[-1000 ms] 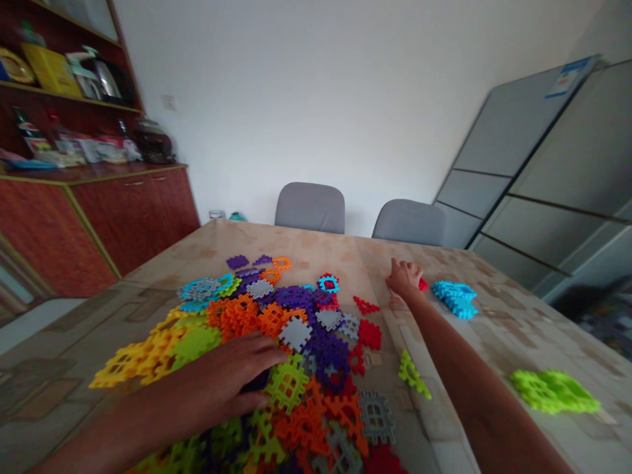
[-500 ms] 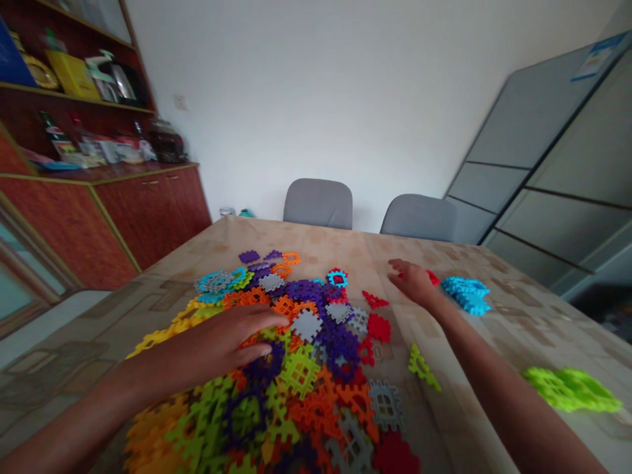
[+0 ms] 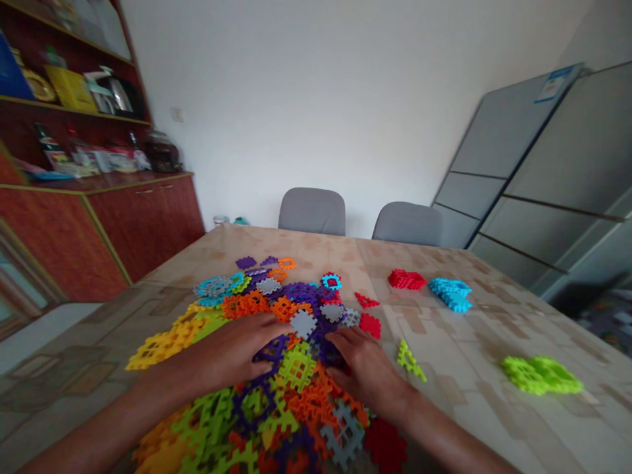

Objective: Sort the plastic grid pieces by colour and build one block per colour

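A large pile of flat, notched plastic building pieces in several colours lies before me. My left hand (image 3: 244, 349) rests over the pile's left-middle part, thumb apart from the stretched fingers, near a purple piece (image 3: 278, 347) and a grey piece (image 3: 303, 323). Over the right side of the pile is my right hand (image 3: 365, 368), fingers slightly bent and thumb apart, by some purple and orange pieces. It holds nothing that I can see. Between both hands lies a lime-green square piece (image 3: 297, 366). My right palm and forearm hide some pieces.
Right of the pile stand a red stack (image 3: 407, 279), a blue stack (image 3: 450, 293) and a lime-green stack (image 3: 542, 374). A green triangular piece (image 3: 411, 361) lies alone on the patterned table (image 3: 464, 421). Two grey chairs (image 3: 312, 210) stand behind the far edge.
My right hand has come back from beside the red stack to the pile, so that stack now shows fully. My left hand has stayed over the pile. The view has shifted slightly.
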Motion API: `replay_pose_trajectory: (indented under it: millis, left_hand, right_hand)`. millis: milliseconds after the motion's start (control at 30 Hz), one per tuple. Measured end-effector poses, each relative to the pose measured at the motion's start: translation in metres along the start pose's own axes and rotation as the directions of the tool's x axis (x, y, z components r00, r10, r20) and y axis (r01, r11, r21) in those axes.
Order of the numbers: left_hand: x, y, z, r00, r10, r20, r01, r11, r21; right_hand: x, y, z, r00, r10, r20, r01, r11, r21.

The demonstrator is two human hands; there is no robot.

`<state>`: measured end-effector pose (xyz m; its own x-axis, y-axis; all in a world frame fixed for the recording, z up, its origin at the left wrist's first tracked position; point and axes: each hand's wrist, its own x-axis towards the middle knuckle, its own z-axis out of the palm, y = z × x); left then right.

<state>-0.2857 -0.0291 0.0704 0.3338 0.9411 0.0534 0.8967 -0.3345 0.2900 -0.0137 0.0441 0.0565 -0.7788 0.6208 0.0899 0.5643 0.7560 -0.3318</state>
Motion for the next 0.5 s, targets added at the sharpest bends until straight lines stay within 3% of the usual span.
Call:
replay_pose_trajectory:
  millis: [167,333,433,500]
  left_hand:
    - [0.003,0.018,0.002,0.998,0.010,-0.054,-0.008,0.999,0.032]
    - [0.001,0.039,0.007,0.995,0.080,-0.064,-0.081,0.997,-0.013]
    - [-0.006,0.061,0.001,0.994,0.101,-0.043,-0.106,0.987,-0.118]
    - [-0.015,0.078,0.001,0.991,0.134,0.029,-0.125,0.970,-0.209]
  right_hand:
    - [0.001,0.019,0.000,0.992,0.061,-0.109,-0.041,0.983,0.177]
    - [-0.007,0.036,-0.002,0.988,0.090,-0.122,-0.037,0.923,0.383]
    - [-0.030,0.033,-0.006,0.989,0.143,-0.027,-0.089,0.739,0.667]
    - [-0.052,0.026,-0.011,0.975,0.055,0.216,-0.207,0.582,0.786]
